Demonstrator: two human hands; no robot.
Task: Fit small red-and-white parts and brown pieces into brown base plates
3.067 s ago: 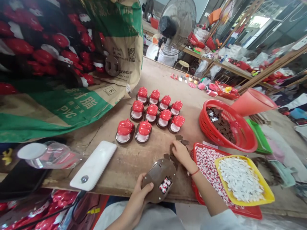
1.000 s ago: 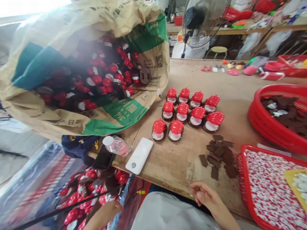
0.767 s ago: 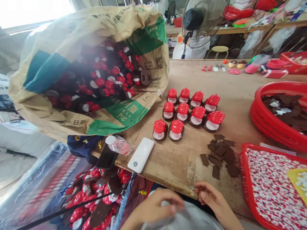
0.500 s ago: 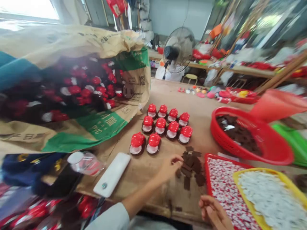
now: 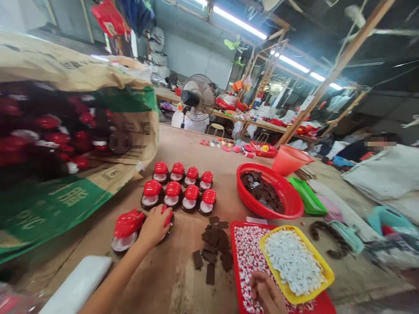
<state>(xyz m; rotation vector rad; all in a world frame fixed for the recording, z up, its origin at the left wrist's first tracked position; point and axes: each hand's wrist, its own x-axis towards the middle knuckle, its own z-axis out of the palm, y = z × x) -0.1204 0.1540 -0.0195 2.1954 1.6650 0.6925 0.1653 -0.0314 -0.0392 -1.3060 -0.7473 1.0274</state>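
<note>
The left hand [image 5: 153, 227] is closed over a red cap [image 5: 167, 216] on the counter [image 5: 163, 274], just beside another capped piece [image 5: 127, 224], while the right hand [image 5: 266, 293] curls narrowly above the red tray [image 5: 234, 257] (anything held is hidden)

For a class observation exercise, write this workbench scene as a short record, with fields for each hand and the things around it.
Left hand: on a red-capped piece with a dark brown base
Right hand: over small red-and-white pieces in a red tray
Nearby: loose brown flat pieces; yellow tray of white pieces
Also on the table: rows of red-capped bases; red basket; woven sack
</note>
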